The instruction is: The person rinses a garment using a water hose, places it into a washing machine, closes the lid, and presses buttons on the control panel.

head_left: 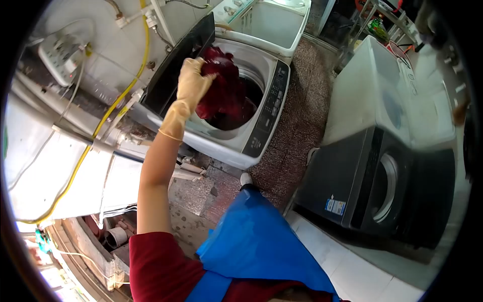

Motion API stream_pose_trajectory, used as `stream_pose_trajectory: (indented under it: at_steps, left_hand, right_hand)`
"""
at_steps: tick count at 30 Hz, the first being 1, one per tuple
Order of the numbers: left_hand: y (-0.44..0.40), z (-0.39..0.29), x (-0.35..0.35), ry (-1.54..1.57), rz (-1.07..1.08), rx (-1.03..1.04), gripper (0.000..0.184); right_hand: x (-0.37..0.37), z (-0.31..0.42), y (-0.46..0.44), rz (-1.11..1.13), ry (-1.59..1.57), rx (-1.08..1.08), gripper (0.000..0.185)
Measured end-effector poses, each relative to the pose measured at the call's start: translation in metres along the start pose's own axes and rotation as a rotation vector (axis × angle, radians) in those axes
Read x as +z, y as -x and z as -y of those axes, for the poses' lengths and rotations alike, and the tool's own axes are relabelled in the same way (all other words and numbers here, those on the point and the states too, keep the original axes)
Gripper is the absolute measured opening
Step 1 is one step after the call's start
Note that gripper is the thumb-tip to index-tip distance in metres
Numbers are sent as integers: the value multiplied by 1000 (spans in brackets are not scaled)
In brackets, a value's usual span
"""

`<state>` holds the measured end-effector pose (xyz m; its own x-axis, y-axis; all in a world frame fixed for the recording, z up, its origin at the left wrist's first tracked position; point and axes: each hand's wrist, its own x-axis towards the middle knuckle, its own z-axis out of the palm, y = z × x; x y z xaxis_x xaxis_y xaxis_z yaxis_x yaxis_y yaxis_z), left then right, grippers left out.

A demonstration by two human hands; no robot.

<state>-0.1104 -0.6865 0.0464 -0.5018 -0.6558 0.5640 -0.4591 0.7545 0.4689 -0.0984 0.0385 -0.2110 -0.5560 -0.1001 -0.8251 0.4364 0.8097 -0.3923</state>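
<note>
My left hand (pixel 193 83) wears a pale yellow rubber glove and is closed on a bunch of dark red cloth (pixel 221 85). The cloth hangs over the open drum of a grey top-loading washing machine (pixel 221 143), its lower part inside the drum. It looks wet; what kind of item it is cannot be made out. The machine's dark lid (pixel 176 70) is raised behind my hand. Along the machine's right side runs a black control panel (pixel 269 108). My right hand is out of view.
A white twin-tub washer (pixel 271 25) stands behind. To the right are a white appliance (pixel 354 90) and a dark front-loading machine (pixel 347 176). A yellow hose (pixel 108 113) and a socket strip (pixel 58 60) run along the left wall. My blue apron (pixel 261 241) hangs over the floor.
</note>
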Motion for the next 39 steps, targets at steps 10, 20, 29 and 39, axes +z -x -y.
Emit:
stream_pose_trajectory:
  at_steps: [10,20,29,39]
  left_hand:
    - [-45,69,108,53,455,-50,34]
    - [-32,65,194,391,308,-190,46]
    - [107,221,275,-437,1834,-360,45]
    - [133,278,390,-306,1377,-819,87]
  right_hand:
    - [-15,132,-8,-18,-102,51,30]
    - [-22,176,-13,6,-42,79,31]
    - [-34,200,-17,20,62,117,31]
    - [-33,37,-55,92,834,-279,35]
